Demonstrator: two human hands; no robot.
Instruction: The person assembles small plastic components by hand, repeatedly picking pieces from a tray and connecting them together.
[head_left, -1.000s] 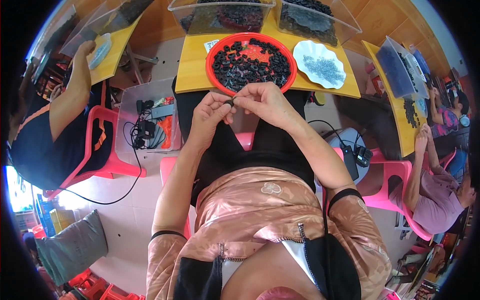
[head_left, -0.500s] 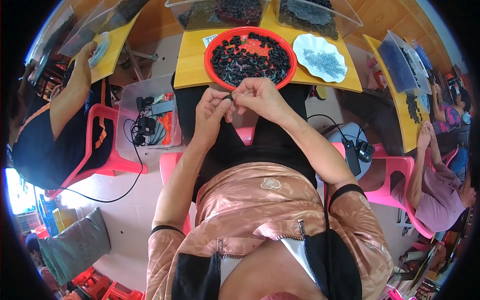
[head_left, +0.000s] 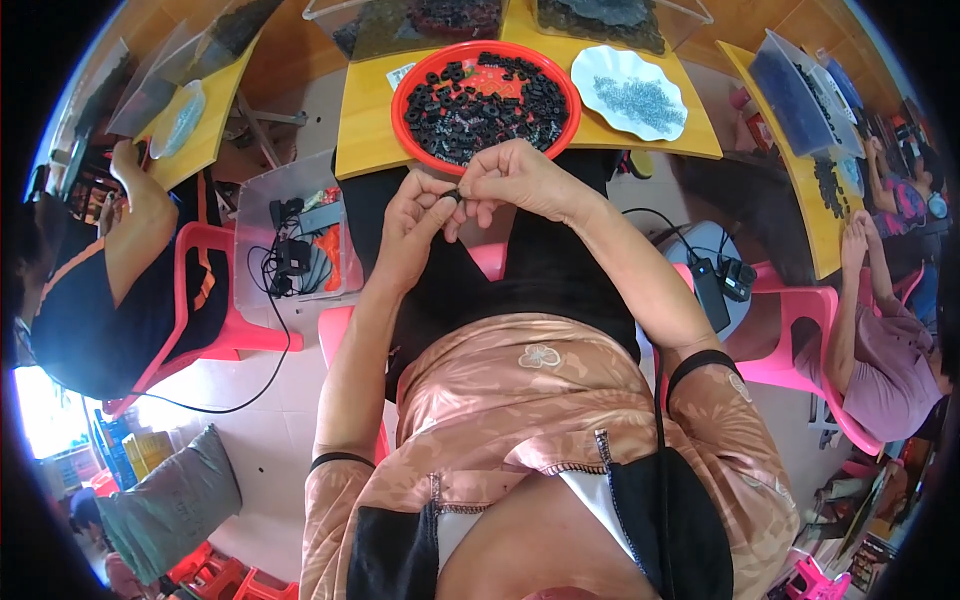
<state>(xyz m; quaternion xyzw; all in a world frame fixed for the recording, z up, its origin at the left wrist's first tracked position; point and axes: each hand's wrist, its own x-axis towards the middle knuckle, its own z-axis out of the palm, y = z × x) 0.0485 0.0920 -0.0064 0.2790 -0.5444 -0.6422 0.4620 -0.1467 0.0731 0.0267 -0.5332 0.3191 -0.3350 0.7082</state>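
Both of my hands are held together over my lap, just in front of the table's near edge. My left hand (head_left: 411, 228) pinches a small black part (head_left: 456, 195) between thumb and fingertips. My right hand (head_left: 522, 182) is closed in a pinch against that same part; anything tiny between its fingertips is too small to make out. Just beyond them, a red round tray (head_left: 572, 112) holds many loose black parts (head_left: 470, 110). Right of it, a white scalloped plate (head_left: 668, 125) carries a heap of small, shiny, silvery pieces (head_left: 632, 100).
Clear plastic bins (head_left: 420, 30) stand at the back of the yellow table (head_left: 365, 135). A bin of cables and adapters (head_left: 295, 245) sits at left. A grey stool (head_left: 668, 275) with black devices is at right. People sit at yellow tables on both sides.
The view has shifted slightly, so the table and tray sit higher and further left. My hands keep their pinch at the black part. The left-hand person's hand has drawn back from a plate.
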